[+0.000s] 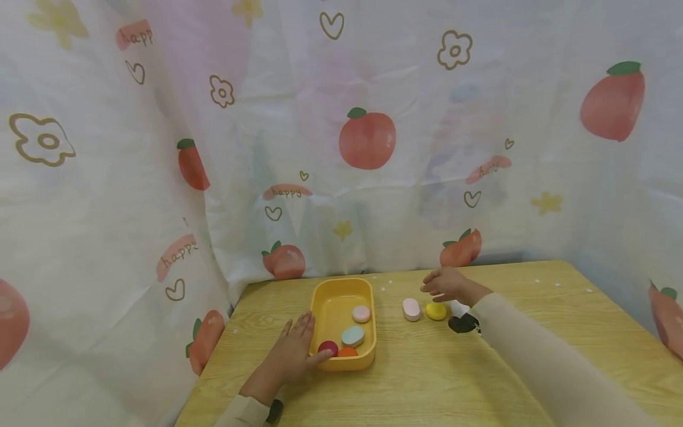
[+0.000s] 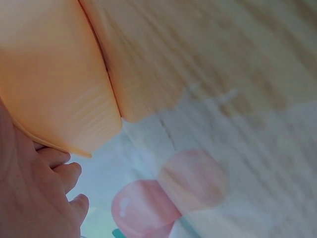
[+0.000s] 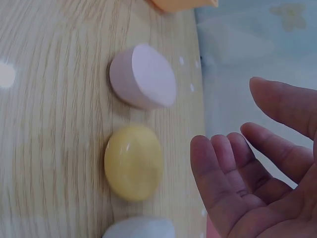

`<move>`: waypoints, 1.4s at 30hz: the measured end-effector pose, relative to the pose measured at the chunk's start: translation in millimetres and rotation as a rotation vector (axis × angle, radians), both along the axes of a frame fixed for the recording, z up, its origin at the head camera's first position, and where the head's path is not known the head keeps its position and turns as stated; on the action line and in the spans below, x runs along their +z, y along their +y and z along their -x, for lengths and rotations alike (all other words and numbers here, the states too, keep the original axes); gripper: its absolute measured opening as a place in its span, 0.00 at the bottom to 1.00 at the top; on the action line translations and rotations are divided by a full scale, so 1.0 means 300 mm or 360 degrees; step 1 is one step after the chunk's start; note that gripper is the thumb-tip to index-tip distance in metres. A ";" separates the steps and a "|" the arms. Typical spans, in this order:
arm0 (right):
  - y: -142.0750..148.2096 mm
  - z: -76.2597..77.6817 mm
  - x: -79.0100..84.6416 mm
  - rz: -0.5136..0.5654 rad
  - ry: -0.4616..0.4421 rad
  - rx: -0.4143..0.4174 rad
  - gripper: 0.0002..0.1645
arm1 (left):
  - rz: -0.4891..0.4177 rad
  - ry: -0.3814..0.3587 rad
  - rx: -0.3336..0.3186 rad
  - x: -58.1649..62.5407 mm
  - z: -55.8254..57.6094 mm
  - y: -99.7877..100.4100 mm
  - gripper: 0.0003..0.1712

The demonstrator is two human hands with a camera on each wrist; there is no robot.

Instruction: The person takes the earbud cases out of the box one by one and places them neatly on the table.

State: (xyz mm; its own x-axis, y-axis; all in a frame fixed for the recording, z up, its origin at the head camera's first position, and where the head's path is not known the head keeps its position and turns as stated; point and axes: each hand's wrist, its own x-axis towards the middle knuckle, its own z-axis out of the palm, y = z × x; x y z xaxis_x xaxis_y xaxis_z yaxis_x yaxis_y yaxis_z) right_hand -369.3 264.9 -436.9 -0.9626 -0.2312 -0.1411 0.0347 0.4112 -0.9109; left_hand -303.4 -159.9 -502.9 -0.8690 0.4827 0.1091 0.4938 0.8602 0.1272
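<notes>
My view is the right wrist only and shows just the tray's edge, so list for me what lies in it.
Observer: In the head view, the yellow tray holds a pink piece, a pale blue-green piece, a dark red piece and an orange piece.
Operator: Say which of those lies farthest from the person.
Observer: The pink piece, beside the tray's right wall; the other three lie toward the near end.
Operator: Now tell me where the left hand is.
Observer: The left hand touches the tray's left side, with the thumb reaching over the near-left corner.
</notes>
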 end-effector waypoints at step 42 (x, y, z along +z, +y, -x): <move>-0.482 0.118 0.047 0.0056 -0.0033 0.0197 0.23 | 0.0178 0.0071 -0.0018 0.016 0.014 -0.006 0.60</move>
State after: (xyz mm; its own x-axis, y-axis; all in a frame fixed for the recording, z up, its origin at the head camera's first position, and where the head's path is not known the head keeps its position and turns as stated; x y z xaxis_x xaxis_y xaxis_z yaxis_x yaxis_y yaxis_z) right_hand -404.7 120.2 -422.7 -0.9235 -0.3531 -0.1500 0.0045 0.3811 -0.9245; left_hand -307.5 -161.7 -498.1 -0.8590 0.5036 0.0927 0.5064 0.8623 0.0085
